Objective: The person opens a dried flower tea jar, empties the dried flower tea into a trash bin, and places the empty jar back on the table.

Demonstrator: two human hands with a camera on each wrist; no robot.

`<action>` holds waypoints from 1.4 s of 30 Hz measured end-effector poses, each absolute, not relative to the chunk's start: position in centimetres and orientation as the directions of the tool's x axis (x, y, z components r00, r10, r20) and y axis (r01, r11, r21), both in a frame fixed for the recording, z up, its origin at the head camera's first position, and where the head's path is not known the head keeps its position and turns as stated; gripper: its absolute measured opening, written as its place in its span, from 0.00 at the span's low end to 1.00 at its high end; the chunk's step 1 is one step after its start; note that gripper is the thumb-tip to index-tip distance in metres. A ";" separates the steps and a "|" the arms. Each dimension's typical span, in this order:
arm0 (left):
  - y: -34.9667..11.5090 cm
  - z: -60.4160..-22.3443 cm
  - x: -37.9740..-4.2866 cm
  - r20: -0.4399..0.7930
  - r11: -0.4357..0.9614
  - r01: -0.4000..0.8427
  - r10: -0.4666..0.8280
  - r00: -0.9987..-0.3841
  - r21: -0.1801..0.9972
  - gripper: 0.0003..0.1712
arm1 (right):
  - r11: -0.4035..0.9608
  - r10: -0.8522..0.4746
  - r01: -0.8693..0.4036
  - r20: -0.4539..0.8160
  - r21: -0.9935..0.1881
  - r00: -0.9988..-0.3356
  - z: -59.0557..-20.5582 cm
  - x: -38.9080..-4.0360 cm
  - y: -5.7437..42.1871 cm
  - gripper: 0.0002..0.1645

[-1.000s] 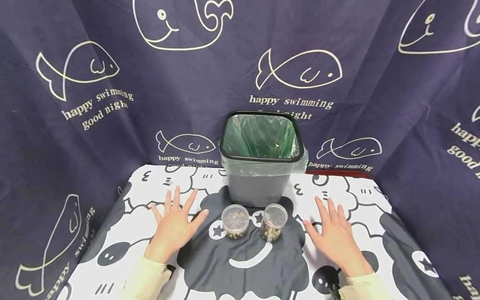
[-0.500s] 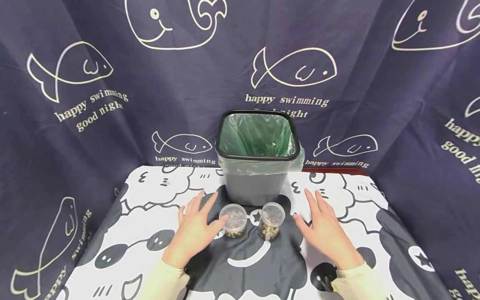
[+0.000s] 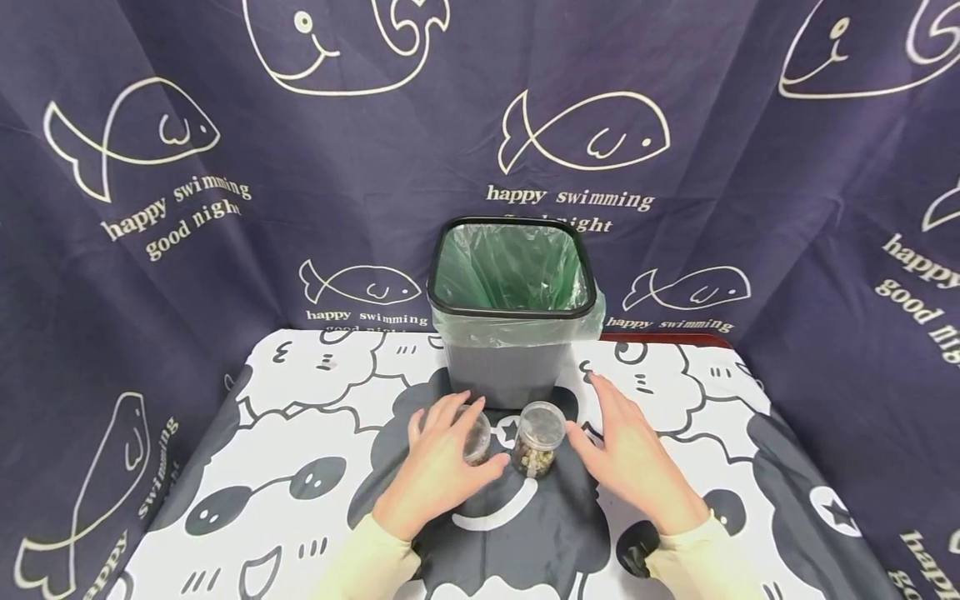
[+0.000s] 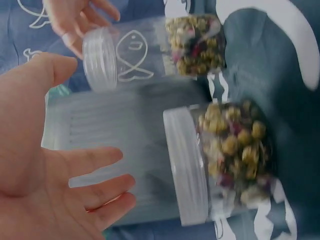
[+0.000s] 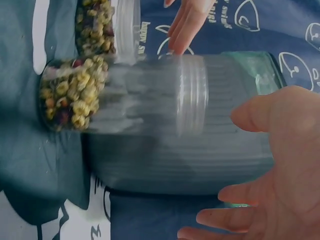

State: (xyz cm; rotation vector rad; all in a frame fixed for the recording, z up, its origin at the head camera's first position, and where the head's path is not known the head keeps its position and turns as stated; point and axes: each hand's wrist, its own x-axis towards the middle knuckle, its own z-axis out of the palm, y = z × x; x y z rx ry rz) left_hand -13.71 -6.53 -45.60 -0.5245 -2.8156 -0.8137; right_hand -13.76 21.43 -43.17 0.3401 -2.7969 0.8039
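Close beside 2 jars [image 3: 478, 437] [image 3: 538, 437], 2 hands [image 3: 442, 468] [image 3: 632, 457]

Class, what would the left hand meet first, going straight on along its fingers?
Probably the left jar, near its lid: in the left wrist view, the fingertips point there, though depth is unclear.

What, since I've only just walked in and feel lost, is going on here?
A person's left hand hovers close to the shorter jar, and the right hand is beside the taller jar. Neither hand grips a jar. Both jars stand upright on a patterned cloth, holding what look like dried buds, in front of a grey bin lined with a green bag.
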 end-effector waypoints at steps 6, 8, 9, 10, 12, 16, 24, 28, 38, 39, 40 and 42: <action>-5.0 -45.9 -13.9 0.252 0.782 0.399 0.313 -0.916 0.479 0.46 | 0.821 -0.186 -0.300 0.270 -0.485 -0.945 -42.7 -13.7 20.4 0.46; -4.5 -46.0 -14.0 0.246 0.783 0.401 0.319 -0.915 0.476 0.46 | 0.818 -0.199 -0.313 0.272 -0.483 -0.941 -42.7 -13.6 20.1 0.47; -4.2 -46.1 -14.1 0.244 0.785 0.401 0.321 -0.915 0.472 0.46 | 0.815 -0.207 -0.321 0.275 -0.483 -0.939 -42.7 -13.6 19.9 0.47; -4.0 -46.2 -14.1 0.243 0.785 0.404 0.325 -0.914 0.469 0.47 | 0.811 -0.216 -0.331 0.279 -0.481 -0.935 -42.7 -13.5 19.7 0.47; -3.6 -46.3 -14.2 0.246 0.785 0.415 0.336 -0.909 0.461 0.47 | 0.803 -0.236 -0.353 0.289 -0.479 -0.928 -42.7 -13.4 19.4 0.47; -2.8 -46.7 -14.3 0.295 0.797 0.439 0.338 -0.894 0.415 0.45 | 0.792 -0.263 -0.395 0.323 -0.466 -0.909 -43.0 -13.3 18.6 0.45; -1.7 -47.9 -14.2 0.391 0.803 0.465 0.318 -0.864 0.373 0.42 | 0.797 -0.265 -0.405 0.342 -0.449 -0.901 -44.0 -13.1 17.9 0.50; -1.2 -48.3 -14.0 0.398 0.799 0.458 0.303 -0.866 0.389 0.40 | 0.796 -0.272 -0.430 0.384 -0.425 -0.883 -44.4 -13.0 17.7 0.51; -0.4 -48.7 -14.0 0.439 0.794 0.439 0.245 -0.864 0.421 0.31 | 0.810 -0.287 -0.464 0.448 -0.359 -0.847 -44.8 -13.2 17.5 0.42; -0.3 -48.7 -14.0 0.443 0.794 0.439 0.243 -0.863 0.420 0.30 | 0.813 -0.287 -0.464 0.450 -0.352 -0.845 -44.8 -13.2 17.4 0.41; -0.3 -48.7 -14.0 0.446 0.794 0.439 0.241 -0.862 0.421 0.30 | 0.815 -0.287 -0.464 0.453 -0.348 -0.844 -44.8 -13.3 17.4 0.40; -0.2 -48.6 -14.1 0.450 0.794 0.439 0.238 -0.861 0.420 0.29 | 0.818 -0.286 -0.462 0.455 -0.343 -0.843 -44.8 -13.3 17.4 0.40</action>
